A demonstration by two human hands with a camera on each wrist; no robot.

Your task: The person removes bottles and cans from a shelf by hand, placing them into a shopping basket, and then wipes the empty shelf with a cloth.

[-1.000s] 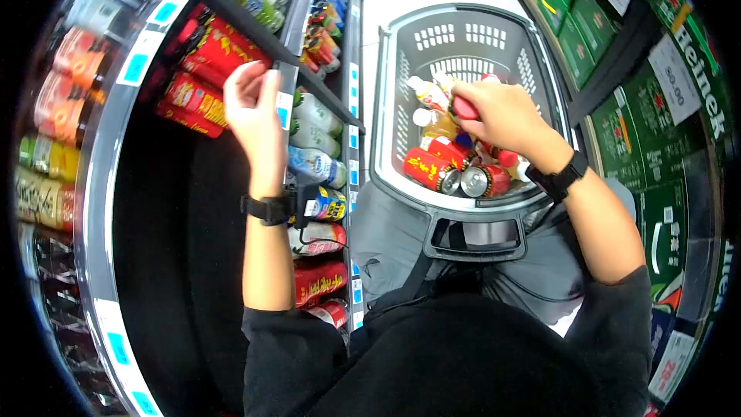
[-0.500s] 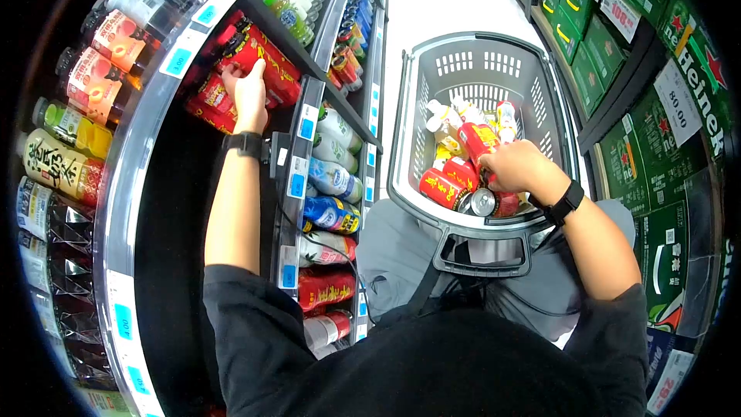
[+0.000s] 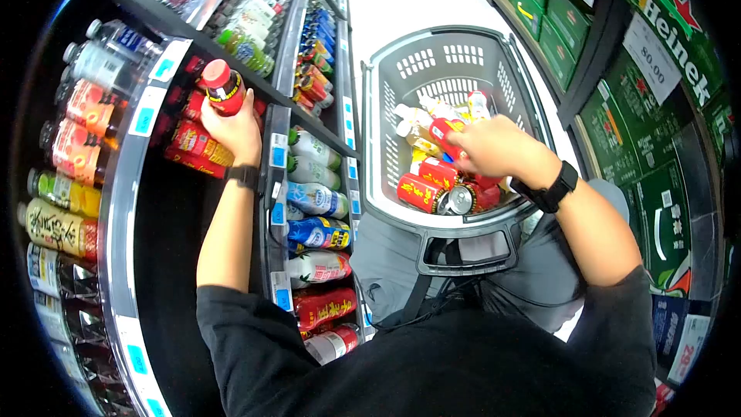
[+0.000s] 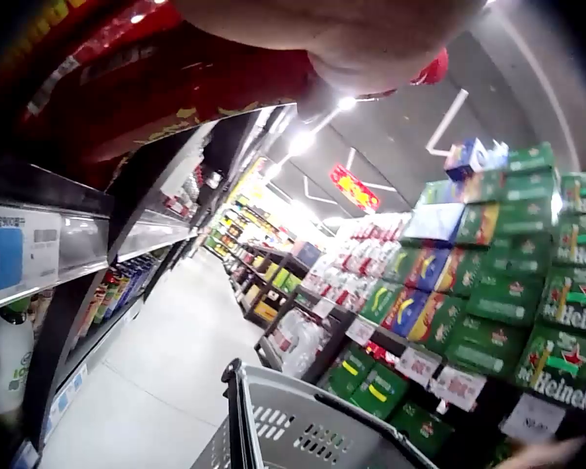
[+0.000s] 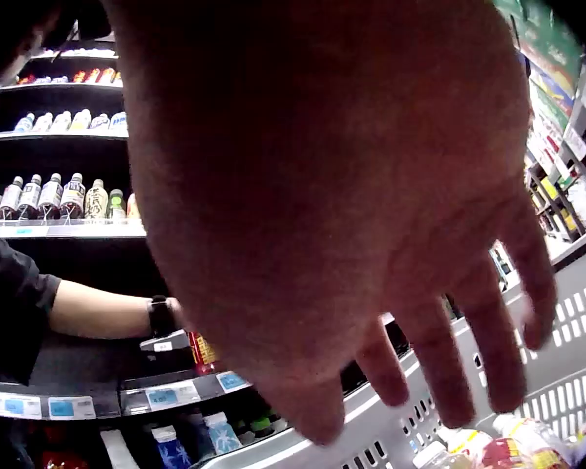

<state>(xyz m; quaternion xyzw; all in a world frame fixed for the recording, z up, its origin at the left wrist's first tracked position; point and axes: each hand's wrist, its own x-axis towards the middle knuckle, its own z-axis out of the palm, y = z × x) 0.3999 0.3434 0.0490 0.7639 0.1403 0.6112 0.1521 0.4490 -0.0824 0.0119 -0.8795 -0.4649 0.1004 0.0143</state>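
My left hand [image 3: 234,130] grips a red bottle [image 3: 225,96] with a pinkish-red cap, held just in front of the shelf of red drinks. In the left wrist view that bottle's red body [image 4: 195,88] fills the upper left, partly covered by the hand. Over the grey basket [image 3: 378,147] is my right hand [image 3: 505,150], beside a red bottle [image 3: 445,133] lying on the other drinks. The right wrist view shows this hand's fingers [image 5: 435,362] spread and fairly straight, with nothing between them. Red cans [image 3: 421,193] lie at the basket's near end.
More red drinks [image 3: 197,147] stand deeper on the left shelf, next to a dark gap. Price tags line its edge [image 3: 144,120]. Several bottles [image 3: 320,232] fill the neighbouring section. Green beer cartons [image 3: 644,139] are stacked along the right. The basket's handle [image 3: 467,266] lies close to the person's legs.
My left hand, empty at first, reached into the shelf and has drawn out a red bottle. My right hand lowered a red bottle into the basket; its fingers are now spread.
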